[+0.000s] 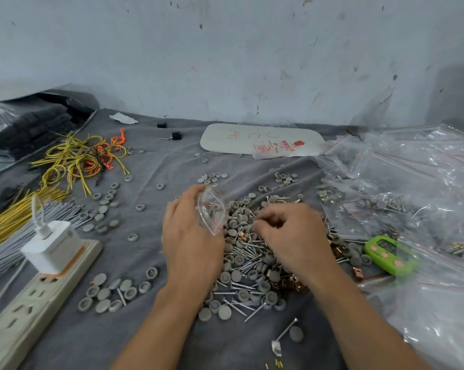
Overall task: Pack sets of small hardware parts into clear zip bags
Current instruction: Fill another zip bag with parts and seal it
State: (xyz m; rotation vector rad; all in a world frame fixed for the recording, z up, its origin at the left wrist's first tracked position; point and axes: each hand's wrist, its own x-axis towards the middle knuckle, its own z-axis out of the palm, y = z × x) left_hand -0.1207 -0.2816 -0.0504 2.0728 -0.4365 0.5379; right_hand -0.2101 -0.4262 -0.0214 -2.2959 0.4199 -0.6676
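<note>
Left hand [190, 241] is gripping the bag [212, 210] at the edge of the pile [246, 273] on the cloth [150, 329], mouth gaping toward the right hand [292, 236], probably to shorten each drop; right fingers [262, 222] are curling into the pile, whether pinching anything I cannot tell.

One small clear zip bag [212, 210] stands upright in the left hand [190, 236], mouth spread, at the left edge of the parts pile [248, 265]. The pile is a loose mix of grey round caps [236, 276], silver screws [248, 252] and copper-coloured clips [292, 285]. Further clear zip bags [417, 166] with red seal lines, some holding parts, lie heaped at right.
</note>
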